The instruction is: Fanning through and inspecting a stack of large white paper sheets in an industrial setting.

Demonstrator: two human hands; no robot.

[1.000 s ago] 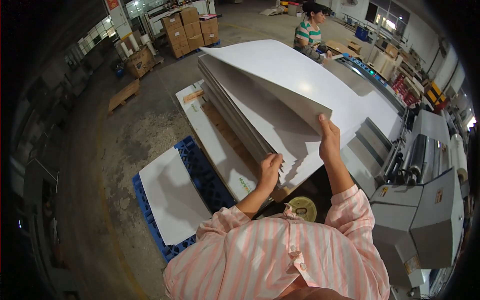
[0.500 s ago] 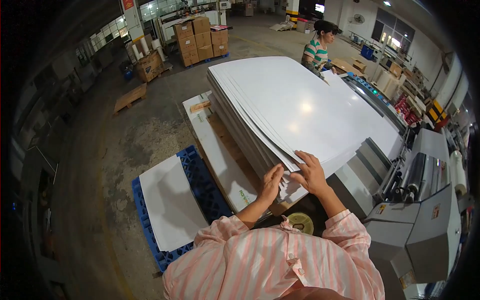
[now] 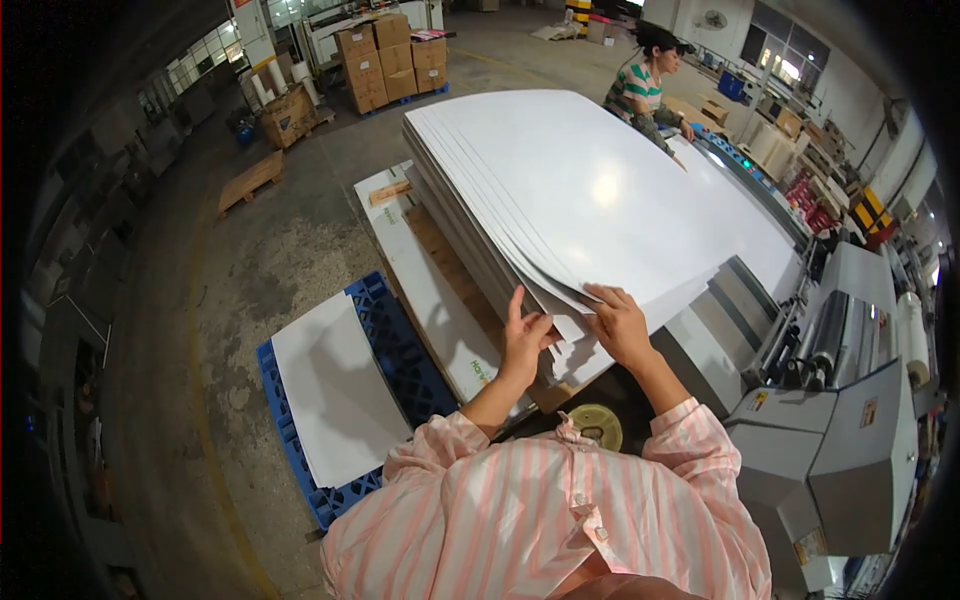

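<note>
Two bare hands meet at the near corner of a tall stack of large white sheets (image 3: 600, 190). The left hand (image 3: 525, 340) presses against the stack's near edge with fingers pointing up and spread narrowly; whether it pinches a sheet cannot be told, since its fingertips are hidden among the layered edges. Just right of it, the right hand (image 3: 618, 325) lies flat on the top sheets with fingers loosely curled, gripping nothing visible. The sheets fan apart slightly above the left hand. Below both hands, a round yellowish disc (image 3: 595, 425) is partly covered by the person's striped shirt. Far left of the hands, one white sheet (image 3: 335, 385) rests on a blue pallet (image 3: 400, 345). Right of the hands stands a grey machine (image 3: 850, 440), cut off by the picture's dark rim. Beyond the stack, another person (image 3: 650, 85) works, half hidden.
</note>
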